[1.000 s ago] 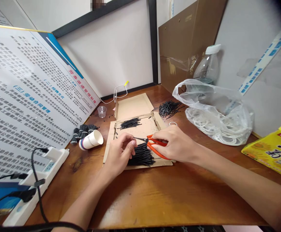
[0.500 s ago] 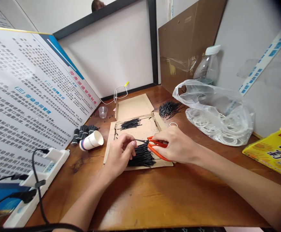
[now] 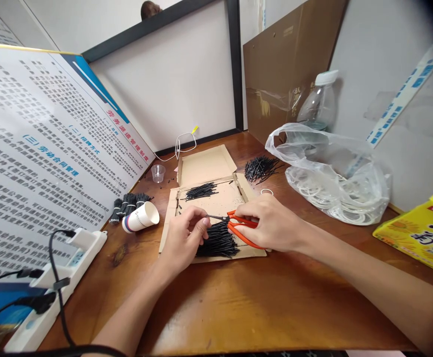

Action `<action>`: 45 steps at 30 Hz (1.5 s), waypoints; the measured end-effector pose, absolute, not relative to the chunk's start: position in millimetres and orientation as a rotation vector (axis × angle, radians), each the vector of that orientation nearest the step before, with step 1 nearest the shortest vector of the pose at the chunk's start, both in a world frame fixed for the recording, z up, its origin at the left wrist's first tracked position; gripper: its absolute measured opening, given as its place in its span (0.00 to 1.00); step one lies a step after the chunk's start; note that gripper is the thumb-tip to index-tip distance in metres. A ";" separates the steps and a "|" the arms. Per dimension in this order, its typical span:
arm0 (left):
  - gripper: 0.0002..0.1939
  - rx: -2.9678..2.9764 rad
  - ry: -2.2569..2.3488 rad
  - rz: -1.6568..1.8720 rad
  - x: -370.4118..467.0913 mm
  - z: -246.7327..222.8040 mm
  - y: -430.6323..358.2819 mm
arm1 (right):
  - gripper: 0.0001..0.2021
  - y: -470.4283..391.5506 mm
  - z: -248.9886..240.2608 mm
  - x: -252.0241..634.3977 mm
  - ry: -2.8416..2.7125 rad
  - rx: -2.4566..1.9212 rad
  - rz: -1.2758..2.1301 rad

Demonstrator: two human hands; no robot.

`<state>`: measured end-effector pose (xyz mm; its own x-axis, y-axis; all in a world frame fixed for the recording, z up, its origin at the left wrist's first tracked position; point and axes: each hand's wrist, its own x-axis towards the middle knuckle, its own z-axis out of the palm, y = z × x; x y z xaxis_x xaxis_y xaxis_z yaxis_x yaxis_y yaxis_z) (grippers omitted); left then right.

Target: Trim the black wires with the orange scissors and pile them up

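My right hand (image 3: 276, 223) is closed around the orange handles of a pair of scissors (image 3: 244, 230). The narrow dark blades point left and reach close to the fingertips of my left hand (image 3: 186, 233). Thumb and forefinger of that hand pinch a thin black strand, mostly hidden by the fingers and hard to tell from the blades. Below both hands, a thick pile of black strands (image 3: 219, 241) lies on an opened cardboard box (image 3: 229, 198). Farther back in the box is a smaller bundle of black strands (image 3: 201, 191).
Another black heap (image 3: 261, 168) lies right of the box. A paper cup (image 3: 142, 217) lies tipped beside tied black bundles (image 3: 127, 203). A small clear cup (image 3: 158, 173) stands behind. Rightward are a plastic bag (image 3: 335, 183), a bottle (image 3: 318, 101) and a yellow packet (image 3: 420, 233); a power strip (image 3: 78, 267) is left.
Almost nothing differs. Both hands and the scissors keep the same place, and the view has shifted very slightly.
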<state>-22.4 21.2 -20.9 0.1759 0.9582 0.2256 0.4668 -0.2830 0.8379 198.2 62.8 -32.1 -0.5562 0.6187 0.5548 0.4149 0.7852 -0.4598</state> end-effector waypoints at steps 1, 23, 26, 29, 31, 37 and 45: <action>0.09 1.842 1.341 1.034 -22.8 -21.8 21.4 | 0.14 63.2 -32.0 198.2 -2.238 -0.753 0.352; 0.09 1.848 1.338 1.051 -22.3 -20.4 21.8 | 0.15 64.2 -33.2 198.2 -2.220 -0.784 0.368; 0.09 1.852 1.341 1.053 -22.0 -20.6 22.4 | 0.15 63.0 -32.8 198.0 -2.233 -0.782 0.374; 0.09 1.853 1.349 1.052 -23.0 -22.1 22.4 | 0.15 62.7 -33.0 197.9 -2.235 -0.777 0.361; 0.09 1.863 1.358 1.041 -24.8 -23.3 22.4 | 0.15 63.6 -33.3 197.8 -2.216 -0.777 0.349; 0.08 2.151 1.523 1.029 -33.8 -23.0 37.7 | 0.17 69.3 -32.6 198.7 -2.088 -0.861 0.323; 0.06 2.545 1.772 0.778 -19.8 -14.2 102.6 | 0.18 73.0 -28.1 198.8 -2.051 -0.890 0.342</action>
<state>-19.8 102.6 -14.2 0.2679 0.8681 0.4178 0.8951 -0.3847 0.2254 198.8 73.0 -28.1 -0.3835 0.7008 0.6015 0.4676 0.7090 -0.5279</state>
